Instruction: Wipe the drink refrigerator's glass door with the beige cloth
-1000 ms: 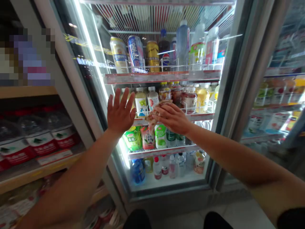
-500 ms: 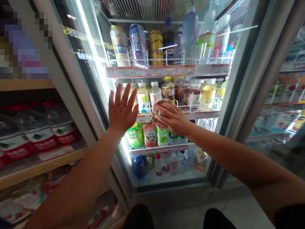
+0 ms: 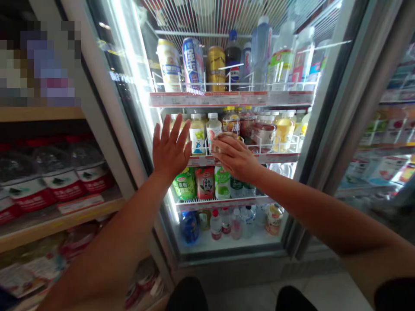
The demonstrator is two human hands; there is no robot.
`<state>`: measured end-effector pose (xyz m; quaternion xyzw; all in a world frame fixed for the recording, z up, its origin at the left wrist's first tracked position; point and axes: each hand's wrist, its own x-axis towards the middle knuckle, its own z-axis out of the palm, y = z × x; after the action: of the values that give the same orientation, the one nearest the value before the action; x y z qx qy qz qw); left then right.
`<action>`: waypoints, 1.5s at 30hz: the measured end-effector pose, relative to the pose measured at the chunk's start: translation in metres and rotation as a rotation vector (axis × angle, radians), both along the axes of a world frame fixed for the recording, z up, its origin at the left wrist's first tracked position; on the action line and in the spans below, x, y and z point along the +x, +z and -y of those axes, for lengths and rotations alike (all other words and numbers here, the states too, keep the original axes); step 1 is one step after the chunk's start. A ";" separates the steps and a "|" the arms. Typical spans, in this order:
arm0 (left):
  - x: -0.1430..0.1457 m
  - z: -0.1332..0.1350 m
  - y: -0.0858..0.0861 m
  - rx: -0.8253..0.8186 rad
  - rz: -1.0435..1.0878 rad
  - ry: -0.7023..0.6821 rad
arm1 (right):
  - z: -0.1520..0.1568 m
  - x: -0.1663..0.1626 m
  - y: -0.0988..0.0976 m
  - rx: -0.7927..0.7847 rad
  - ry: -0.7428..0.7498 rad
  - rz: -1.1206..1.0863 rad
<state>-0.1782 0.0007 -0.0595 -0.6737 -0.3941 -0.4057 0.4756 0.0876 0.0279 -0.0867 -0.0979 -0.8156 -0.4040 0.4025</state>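
Note:
My left hand (image 3: 170, 149) is spread flat against the glass door (image 3: 227, 56) of a lit drinks fridge, fingers pointing up. Just to its right, my right hand (image 3: 234, 157) presses a crumpled brownish cloth (image 3: 223, 135) onto the same glass, fingers curled over it; only the cloth's top edge shows. Behind the glass stand cans (image 3: 193, 65) on the upper shelf, small bottles (image 3: 198, 134) at hand height and green cartons (image 3: 183, 185) below.
An open wooden shelf (image 3: 61, 220) with large water bottles (image 3: 65, 179) stands on the left. A second fridge door (image 3: 385, 142) is on the right. The metal door frame (image 3: 327, 108) runs between them. My dark shoes (image 3: 188, 296) show on the tiled floor.
Both hands have stayed on the glass. The cloth has bunched up smaller under my right hand and slid slightly up and right. The view has shifted a little.

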 end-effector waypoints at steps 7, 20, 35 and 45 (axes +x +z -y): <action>0.000 0.002 0.001 -0.073 0.047 -0.022 | 0.000 -0.001 -0.035 0.181 0.112 0.322; -0.003 -0.002 -0.001 -0.061 0.025 -0.030 | -0.009 0.015 0.002 0.028 0.056 0.152; -0.002 0.000 0.000 -0.040 0.012 -0.003 | -0.018 -0.012 0.083 -0.164 0.013 -0.164; -0.002 -0.002 -0.001 -0.043 0.025 0.015 | -0.019 -0.046 0.126 -0.135 -0.003 -0.236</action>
<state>-0.1805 0.0029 -0.0605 -0.6757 -0.4138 -0.4019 0.4590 0.0416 0.0473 0.0394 -0.1728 -0.7877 -0.3345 0.4876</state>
